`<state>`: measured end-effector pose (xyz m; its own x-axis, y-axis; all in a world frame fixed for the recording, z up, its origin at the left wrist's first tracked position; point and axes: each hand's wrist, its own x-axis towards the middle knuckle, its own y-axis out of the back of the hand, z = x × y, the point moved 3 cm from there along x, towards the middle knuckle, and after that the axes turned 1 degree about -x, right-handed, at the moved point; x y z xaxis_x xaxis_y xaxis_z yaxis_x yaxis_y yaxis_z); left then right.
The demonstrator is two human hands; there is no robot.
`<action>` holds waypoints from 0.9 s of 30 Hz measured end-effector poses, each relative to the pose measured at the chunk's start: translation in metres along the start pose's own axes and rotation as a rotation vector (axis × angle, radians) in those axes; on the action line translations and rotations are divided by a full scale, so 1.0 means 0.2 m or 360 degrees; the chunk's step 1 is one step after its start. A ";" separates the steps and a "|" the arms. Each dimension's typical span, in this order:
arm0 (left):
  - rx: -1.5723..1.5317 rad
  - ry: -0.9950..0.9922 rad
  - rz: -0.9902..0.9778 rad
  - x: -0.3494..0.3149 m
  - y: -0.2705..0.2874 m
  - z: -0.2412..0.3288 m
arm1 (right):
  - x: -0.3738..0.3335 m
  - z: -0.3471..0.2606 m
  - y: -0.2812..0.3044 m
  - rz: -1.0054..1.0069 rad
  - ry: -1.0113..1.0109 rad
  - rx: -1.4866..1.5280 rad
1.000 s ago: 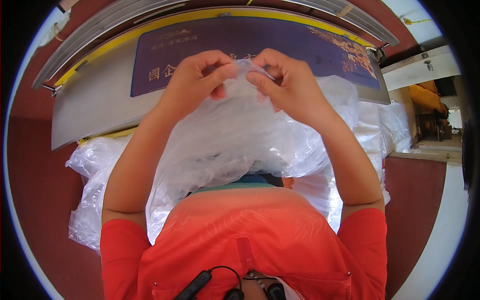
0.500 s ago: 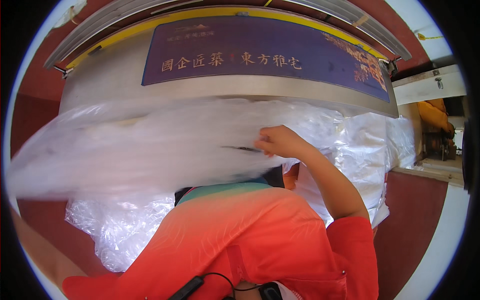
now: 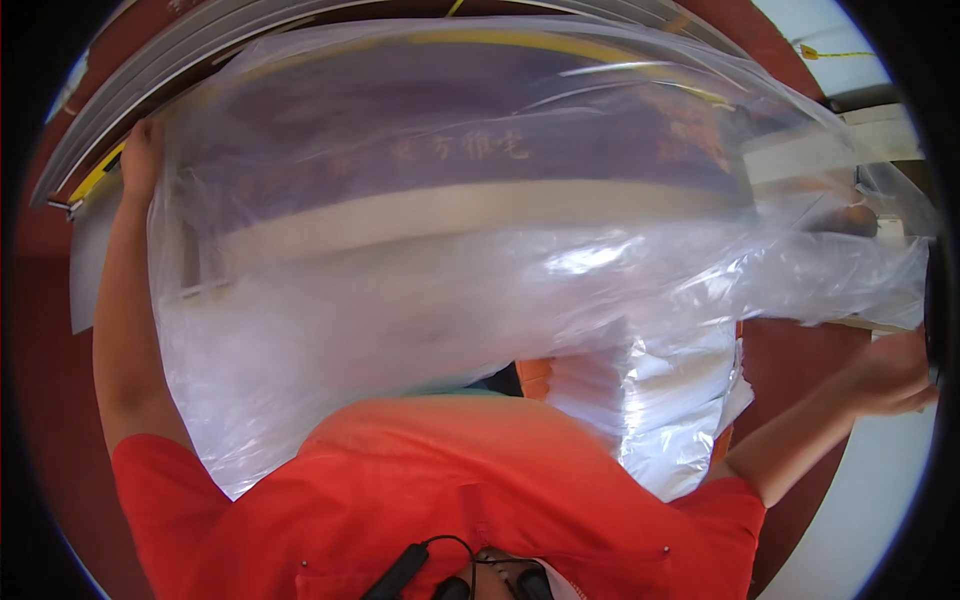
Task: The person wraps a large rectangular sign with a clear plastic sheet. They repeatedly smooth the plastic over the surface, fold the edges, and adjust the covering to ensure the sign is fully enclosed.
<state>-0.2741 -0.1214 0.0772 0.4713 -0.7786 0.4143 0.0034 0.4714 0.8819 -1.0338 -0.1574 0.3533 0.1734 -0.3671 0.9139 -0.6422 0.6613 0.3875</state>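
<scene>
A large clear plastic sheet hangs spread between my outstretched arms and billows over the metal table. My left hand is raised at the table's far left corner, closed on the sheet's left edge. Far to the right, my right hand is closed beside the sheet's gathered right end; the dark rim of the picture hides part of its fingers. Through the film a dark blue printed panel shows on the table. A stack of folded plastic lies below, near my body on the right.
Behind the table run a yellow strip and curved metal rails. A white ledge stands at the right. Reddish-brown floor shows on both sides.
My left hand has come up to the table's far left corner. My right hand has swung from the middle out to the far right. The bunched sheet is now spread over the table.
</scene>
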 end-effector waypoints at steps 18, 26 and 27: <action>0.0723 0.0861 -0.0123 -0.29 0.16 -1.12 | -0.92 1.34 -1.06 -0.1663 -0.0826 -0.0770; 0.0801 0.1002 -0.0006 -0.44 0.38 -1.12 | -0.81 0.36 -1.49 -0.1635 0.0016 -0.0314; 0.0724 0.0942 0.0033 -0.41 0.35 -1.06 | -0.85 0.62 -1.43 -0.1662 0.0230 -0.0608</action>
<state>-0.1266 0.0640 0.0579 0.8639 -0.3577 0.3547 -0.3152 0.1655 0.9345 -0.9722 -0.3657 0.0716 0.5942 -0.7961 0.1149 0.1360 0.2402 0.9611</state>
